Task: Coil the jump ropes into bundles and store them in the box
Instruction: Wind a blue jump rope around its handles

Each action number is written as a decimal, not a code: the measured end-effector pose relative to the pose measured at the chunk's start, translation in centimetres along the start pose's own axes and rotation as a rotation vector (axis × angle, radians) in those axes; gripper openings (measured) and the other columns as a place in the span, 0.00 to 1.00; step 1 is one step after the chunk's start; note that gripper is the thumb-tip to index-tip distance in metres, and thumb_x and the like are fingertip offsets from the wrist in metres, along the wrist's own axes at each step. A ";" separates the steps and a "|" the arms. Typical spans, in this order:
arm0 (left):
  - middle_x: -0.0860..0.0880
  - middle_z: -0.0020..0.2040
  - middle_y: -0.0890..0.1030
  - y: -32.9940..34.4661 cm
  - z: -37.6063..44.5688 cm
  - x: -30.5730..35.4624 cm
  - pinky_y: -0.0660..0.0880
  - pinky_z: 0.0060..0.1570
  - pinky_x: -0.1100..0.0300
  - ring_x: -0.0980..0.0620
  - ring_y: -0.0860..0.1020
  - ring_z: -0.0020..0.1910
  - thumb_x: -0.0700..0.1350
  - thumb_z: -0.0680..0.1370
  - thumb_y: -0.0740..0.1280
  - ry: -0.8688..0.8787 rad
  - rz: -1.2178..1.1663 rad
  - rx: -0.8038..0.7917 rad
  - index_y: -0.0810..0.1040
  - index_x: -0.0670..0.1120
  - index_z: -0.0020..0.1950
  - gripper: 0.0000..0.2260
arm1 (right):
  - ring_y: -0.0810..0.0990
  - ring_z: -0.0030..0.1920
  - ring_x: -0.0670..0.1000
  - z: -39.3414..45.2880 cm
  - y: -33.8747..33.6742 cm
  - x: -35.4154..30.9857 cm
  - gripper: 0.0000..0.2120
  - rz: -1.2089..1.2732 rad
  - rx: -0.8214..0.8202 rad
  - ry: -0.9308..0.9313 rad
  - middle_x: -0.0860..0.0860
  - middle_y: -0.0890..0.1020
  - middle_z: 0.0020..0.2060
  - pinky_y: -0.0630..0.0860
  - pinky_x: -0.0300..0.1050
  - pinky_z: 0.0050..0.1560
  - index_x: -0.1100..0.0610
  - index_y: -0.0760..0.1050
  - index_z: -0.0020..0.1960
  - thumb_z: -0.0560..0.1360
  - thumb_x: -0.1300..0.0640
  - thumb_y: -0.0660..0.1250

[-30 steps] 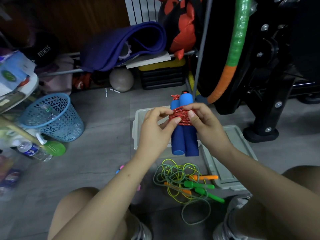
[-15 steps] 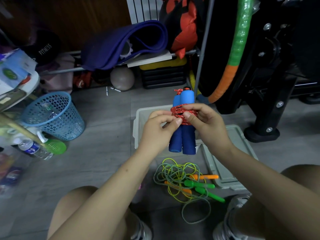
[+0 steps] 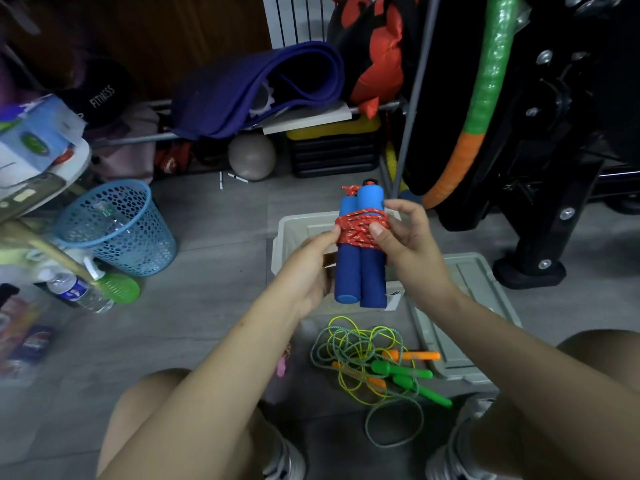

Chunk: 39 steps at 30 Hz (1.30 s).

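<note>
Both the left hand (image 3: 311, 268) and the right hand (image 3: 403, 244) grip the blue-handled rope bundle (image 3: 360, 251), wound and held above the open box (image 3: 287, 233), not yet inside, while the tangled green and yellow ropes (image 3: 374, 362) lie uncoiled on the floor.

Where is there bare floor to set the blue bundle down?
Bare grey floor lies between the blue basket and the box, running toward the grey ball. It is crowded below the bundle, where loose ropes lie beside the lid.
</note>
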State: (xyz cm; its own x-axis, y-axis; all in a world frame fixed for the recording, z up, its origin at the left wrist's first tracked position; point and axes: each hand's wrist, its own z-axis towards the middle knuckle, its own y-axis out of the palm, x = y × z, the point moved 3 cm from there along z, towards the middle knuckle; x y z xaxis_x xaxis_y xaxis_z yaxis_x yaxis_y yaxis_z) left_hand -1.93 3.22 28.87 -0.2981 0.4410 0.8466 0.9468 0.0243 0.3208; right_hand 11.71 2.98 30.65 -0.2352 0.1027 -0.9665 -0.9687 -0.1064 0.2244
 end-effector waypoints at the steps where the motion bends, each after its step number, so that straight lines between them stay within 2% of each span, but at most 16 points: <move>1: 0.43 0.53 0.80 -0.5 0.2 -0.1 0.76 0.48 0.53 0.46 0.79 0.49 0.51 0.79 0.63 -0.004 -0.014 0.023 0.74 0.45 0.63 0.16 | 0.80 0.49 0.48 0.0 0.5 0.3 0.14 0.007 -0.012 0.022 0.53 0.82 0.50 0.75 0.47 0.52 0.52 0.64 0.58 0.78 0.65 0.62; 5: 0.48 0.49 0.81 -2.6 0.0 -0.2 0.75 0.52 0.53 0.51 0.80 0.45 0.45 0.80 0.63 0.080 -0.039 0.084 0.74 0.46 0.62 0.12 | 0.79 0.49 0.45 -0.1 2.5 1.9 0.18 -0.063 -0.089 0.071 0.53 0.80 0.52 0.75 0.43 0.54 0.57 0.61 0.64 0.78 0.67 0.61; 7: 0.49 0.47 0.82 -4.1 0.0 -0.6 0.76 0.50 0.54 0.53 0.80 0.42 0.43 0.79 0.64 0.067 -0.051 0.125 0.74 0.47 0.61 0.10 | 0.79 0.48 0.48 -0.1 2.8 2.9 0.18 -0.144 -0.101 0.127 0.57 0.80 0.53 0.77 0.44 0.50 0.54 0.63 0.65 0.77 0.63 0.63; 10: 0.45 0.52 0.81 -6.8 0.4 -2.0 0.78 0.47 0.53 0.49 0.80 0.46 0.43 0.77 0.66 -0.031 -0.029 0.207 0.73 0.42 0.64 0.15 | 0.80 0.50 0.53 -0.2 3.5 5.7 0.19 -0.251 -0.113 0.272 0.61 0.78 0.54 0.79 0.43 0.42 0.48 0.65 0.64 0.77 0.57 0.65; 12: 0.43 0.51 0.81 -8.7 0.9 -3.7 0.79 0.45 0.54 0.48 0.80 0.45 0.44 0.77 0.67 -0.118 -0.051 0.261 0.75 0.40 0.61 0.14 | 0.81 0.49 0.56 -0.2 4.5 8.3 0.18 -0.222 -0.108 0.388 0.64 0.78 0.55 0.80 0.45 0.41 0.50 0.66 0.64 0.77 0.58 0.65; 16: 0.42 0.48 0.81 -12.7 2.1 -7.4 0.79 0.41 0.55 0.48 0.81 0.42 0.43 0.77 0.67 -0.170 -0.098 0.388 0.76 0.40 0.58 0.11 | 0.79 0.46 0.57 -0.2 6.7 13.9 0.19 -0.206 -0.088 0.539 0.65 0.78 0.52 0.78 0.52 0.44 0.59 0.67 0.66 0.77 0.64 0.64; 18: 0.42 0.47 0.82 -14.7 2.5 -10.2 0.80 0.37 0.58 0.49 0.82 0.40 0.42 0.77 0.67 -0.191 -0.116 0.481 0.77 0.40 0.56 0.09 | 0.78 0.40 0.52 -0.8 7.4 17.3 0.17 -0.232 -0.068 0.618 0.60 0.77 0.50 0.77 0.44 0.38 0.63 0.68 0.64 0.77 0.66 0.64; 21: 0.43 0.50 0.81 -17.4 2.8 -15.1 0.78 0.53 0.52 0.44 0.80 0.50 0.42 0.77 0.68 -0.250 -0.081 0.557 0.77 0.43 0.54 0.07 | 0.75 0.38 0.45 -2.5 7.7 22.6 0.13 -0.248 -0.027 0.758 0.57 0.77 0.50 0.75 0.34 0.29 0.66 0.71 0.61 0.77 0.67 0.63; 23: 0.45 0.49 0.81 -18.5 3.2 -18.0 0.74 0.59 0.50 0.45 0.78 0.51 0.41 0.77 0.68 -0.305 -0.033 0.620 0.77 0.43 0.53 0.06 | 0.76 0.42 0.48 -3.4 7.5 26.0 0.12 -0.277 -0.016 0.823 0.55 0.76 0.48 0.74 0.35 0.31 0.65 0.72 0.60 0.76 0.66 0.64; 25: 0.42 0.52 0.80 -19.7 3.8 -20.6 0.73 0.62 0.48 0.45 0.78 0.52 0.39 0.77 0.68 -0.317 -0.089 0.715 0.77 0.40 0.58 0.11 | 0.77 0.47 0.51 -3.9 7.2 29.2 0.09 -0.303 0.001 0.866 0.56 0.78 0.49 0.77 0.38 0.36 0.60 0.74 0.55 0.75 0.66 0.66; 28: 0.41 0.54 0.80 -20.4 5.2 -23.3 0.75 0.57 0.52 0.45 0.78 0.50 0.37 0.77 0.66 -0.339 -0.159 0.755 0.76 0.39 0.61 0.13 | 0.79 0.48 0.55 -4.3 6.6 33.1 0.08 -0.402 0.013 0.864 0.60 0.82 0.51 0.78 0.54 0.51 0.55 0.76 0.48 0.73 0.65 0.69; 29: 0.40 0.55 0.80 -20.5 5.8 -24.3 0.76 0.54 0.54 0.45 0.78 0.51 0.36 0.77 0.66 -0.335 -0.148 0.745 0.76 0.38 0.62 0.14 | 0.79 0.48 0.56 -4.3 6.3 34.3 0.08 -0.444 0.013 0.860 0.60 0.82 0.51 0.77 0.55 0.54 0.56 0.77 0.49 0.72 0.65 0.69; 31: 0.40 0.57 0.80 -20.7 6.9 -25.9 0.76 0.55 0.54 0.44 0.79 0.53 0.34 0.76 0.66 -0.312 -0.124 0.750 0.76 0.40 0.62 0.14 | 0.78 0.48 0.54 -4.1 5.8 35.6 0.10 -0.454 0.058 0.880 0.60 0.81 0.50 0.76 0.50 0.54 0.62 0.77 0.54 0.73 0.67 0.68; 34: 0.45 0.49 0.82 -20.9 8.5 -27.8 0.75 0.58 0.51 0.46 0.80 0.51 0.35 0.75 0.69 -0.272 0.028 0.749 0.79 0.47 0.48 0.08 | 0.79 0.44 0.52 -3.7 4.5 37.8 0.12 -0.428 0.133 0.906 0.60 0.81 0.50 0.76 0.42 0.48 0.65 0.76 0.56 0.73 0.68 0.67; 37: 0.45 0.51 0.83 -21.0 9.7 -29.1 0.75 0.56 0.56 0.50 0.80 0.50 0.38 0.75 0.68 -0.273 0.115 0.742 0.81 0.43 0.53 0.07 | 0.80 0.50 0.57 -3.5 3.4 40.4 0.13 -0.419 0.174 0.931 0.61 0.81 0.52 0.76 0.52 0.56 0.62 0.76 0.56 0.72 0.66 0.69; 39: 0.48 0.53 0.83 -20.9 10.4 -29.8 0.73 0.56 0.58 0.49 0.79 0.53 0.41 0.76 0.68 -0.278 0.204 0.760 0.80 0.46 0.56 0.10 | 0.80 0.51 0.57 -3.3 3.2 41.8 0.13 -0.441 0.183 0.946 0.59 0.81 0.52 0.77 0.55 0.57 0.60 0.77 0.57 0.72 0.64 0.70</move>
State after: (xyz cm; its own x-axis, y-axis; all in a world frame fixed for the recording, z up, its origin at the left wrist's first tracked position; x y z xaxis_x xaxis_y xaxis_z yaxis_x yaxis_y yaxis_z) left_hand -11.62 -1.05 -7.47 -0.1656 0.7051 0.6895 0.8325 0.4747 -0.2856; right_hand -0.94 3.62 -9.46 0.2216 -0.7241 -0.6531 -0.9690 -0.0883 -0.2309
